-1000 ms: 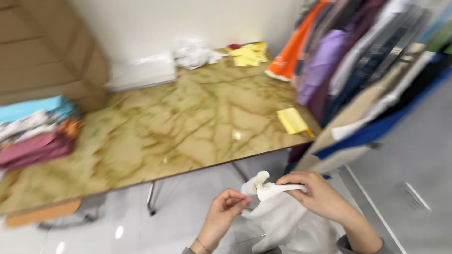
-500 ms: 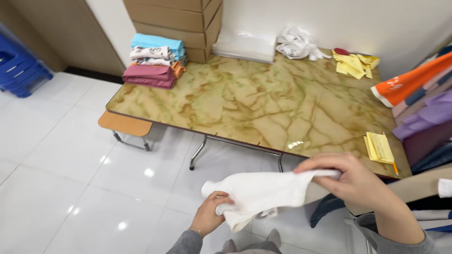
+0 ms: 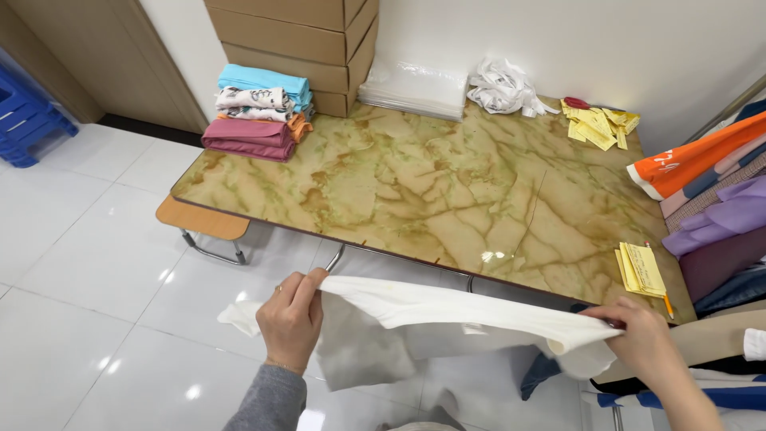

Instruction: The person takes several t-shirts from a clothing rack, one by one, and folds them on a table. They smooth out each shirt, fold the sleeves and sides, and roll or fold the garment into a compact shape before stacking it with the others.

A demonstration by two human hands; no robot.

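Observation:
A white garment [image 3: 431,319] is stretched out between both hands, just in front of the near edge of a marble-patterned table [image 3: 431,183]. My left hand [image 3: 291,319] pinches its left end, with loose cloth hanging below. My right hand [image 3: 642,343] grips the right end, where the fabric bunches. The garment hangs over the floor, apart from the table top.
A stack of folded clothes [image 3: 257,112] lies on the table's far left corner beside cardboard boxes [image 3: 295,40]. Clear plastic bags [image 3: 415,84], crumpled white wrapping [image 3: 503,86] and yellow tags [image 3: 598,124] lie along the back. More yellow tags [image 3: 642,267] lie near right. Hanging clothes [image 3: 710,191] crowd the right side.
My hands have moved apart and pulled the bunched white garment out into a long flat span. The view has swung left and settled on the whole table.

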